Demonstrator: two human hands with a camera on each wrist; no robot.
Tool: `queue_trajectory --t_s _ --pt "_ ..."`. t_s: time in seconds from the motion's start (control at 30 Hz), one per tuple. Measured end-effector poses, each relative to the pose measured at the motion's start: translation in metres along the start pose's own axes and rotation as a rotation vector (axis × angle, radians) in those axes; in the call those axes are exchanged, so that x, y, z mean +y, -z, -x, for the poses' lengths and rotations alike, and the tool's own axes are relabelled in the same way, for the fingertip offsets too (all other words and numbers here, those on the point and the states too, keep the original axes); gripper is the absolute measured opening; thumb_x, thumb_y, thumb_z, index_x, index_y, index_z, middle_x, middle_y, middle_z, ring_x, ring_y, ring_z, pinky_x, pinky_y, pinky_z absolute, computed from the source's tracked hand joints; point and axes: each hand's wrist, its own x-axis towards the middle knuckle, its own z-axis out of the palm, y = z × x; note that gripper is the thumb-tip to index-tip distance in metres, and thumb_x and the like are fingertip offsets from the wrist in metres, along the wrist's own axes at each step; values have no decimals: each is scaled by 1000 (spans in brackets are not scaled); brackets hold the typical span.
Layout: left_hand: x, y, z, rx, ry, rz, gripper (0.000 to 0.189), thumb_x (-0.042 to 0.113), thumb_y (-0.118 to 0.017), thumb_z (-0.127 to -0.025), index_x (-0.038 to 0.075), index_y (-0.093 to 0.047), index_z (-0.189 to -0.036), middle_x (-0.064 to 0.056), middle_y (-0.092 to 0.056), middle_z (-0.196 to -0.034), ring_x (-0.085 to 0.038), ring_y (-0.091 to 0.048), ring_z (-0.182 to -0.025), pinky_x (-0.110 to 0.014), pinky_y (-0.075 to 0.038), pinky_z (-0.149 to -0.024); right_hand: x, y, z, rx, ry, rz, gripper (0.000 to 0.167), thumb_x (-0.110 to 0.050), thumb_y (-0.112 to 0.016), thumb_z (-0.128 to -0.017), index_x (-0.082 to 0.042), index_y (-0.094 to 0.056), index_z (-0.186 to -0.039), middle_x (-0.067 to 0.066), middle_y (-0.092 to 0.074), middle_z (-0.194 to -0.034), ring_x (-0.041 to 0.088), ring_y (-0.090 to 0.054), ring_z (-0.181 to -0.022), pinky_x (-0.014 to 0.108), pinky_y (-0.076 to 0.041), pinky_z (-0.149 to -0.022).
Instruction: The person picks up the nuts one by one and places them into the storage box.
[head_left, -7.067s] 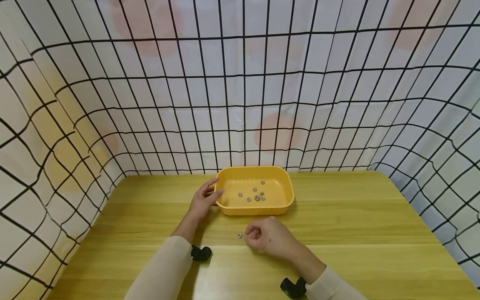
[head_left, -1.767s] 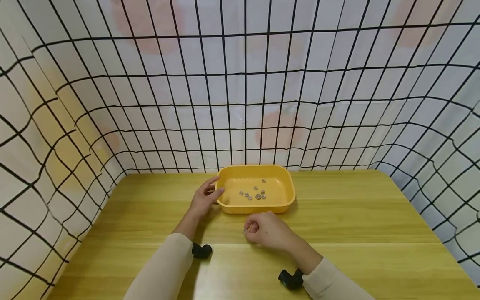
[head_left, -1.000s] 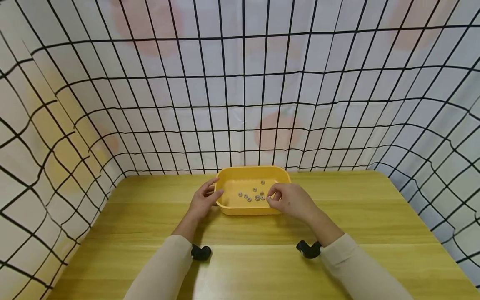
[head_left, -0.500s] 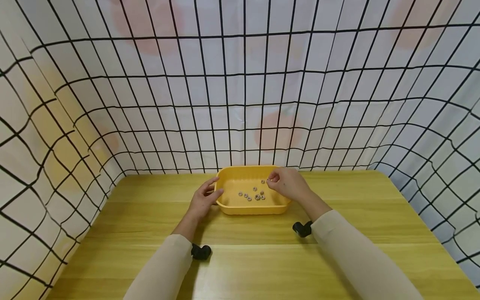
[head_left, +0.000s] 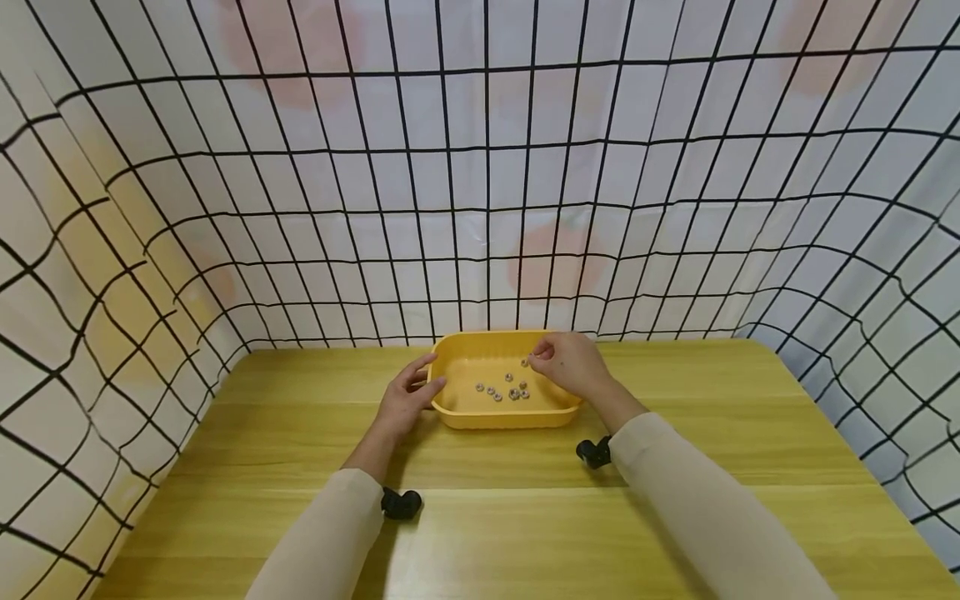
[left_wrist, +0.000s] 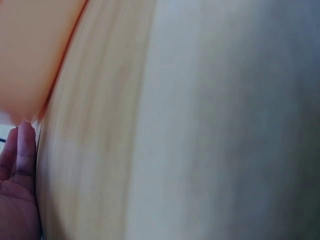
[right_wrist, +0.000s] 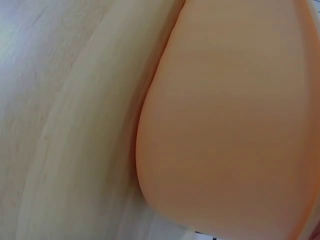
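Observation:
A yellow plastic tray [head_left: 510, 420] stands near the back edge of the table, with several small metal nuts [head_left: 514, 394] scattered on its floor. My left hand [head_left: 401, 406] holds the tray's left side, thumb at the rim and fingers along the outer wall. In the left wrist view the fingers [left_wrist: 26, 150] lie close to the tray wall [left_wrist: 35, 55]. Over the tray's back right part, my right hand [head_left: 576, 365] pinches a small nut [head_left: 531, 357] beside another nut lying there. The right wrist view shows mostly the tray's outside [right_wrist: 225, 125]; that hand's fingertips are hidden there.
The wooden table [head_left: 480, 533] extends in front of the tray and to both sides. Behind it and along both sides rises a white curtain with a black grid [head_left: 487, 183]. A black wrist-worn device [head_left: 402, 504] sticks out from the left sleeve, and one from the right.
My right hand has picked up nuts from the table in front and moved up over the tray's back right part. One more nut lies in the tray. My left hand stays put.

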Motion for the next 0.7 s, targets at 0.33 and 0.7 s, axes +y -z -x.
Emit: queue_trajectory --t_s 0.33,0.7 --pt "1 -5 1 0 8 -14 53 26 -71 -98 24 -55 -148 -20 -55 -145 -37 -60 -125 -29 -61 -80 -2 -4 1 -8 -33 44 25 -39 -72 -93 -16 -77 -101 -2 -75 -92 18 -65 -87 40 -47 -86" --pt "5 -9 0 1 9 -20 54 29 -73 -97 25 -56 -147 -20 -53 -147 -37 -58 -129 -30 -60 -83 -1 8 14 59 -56 -93 29 -37 -65 -98 -12 -77 -108 6 -76 -105 26 -67 -100 44 -51 -92"
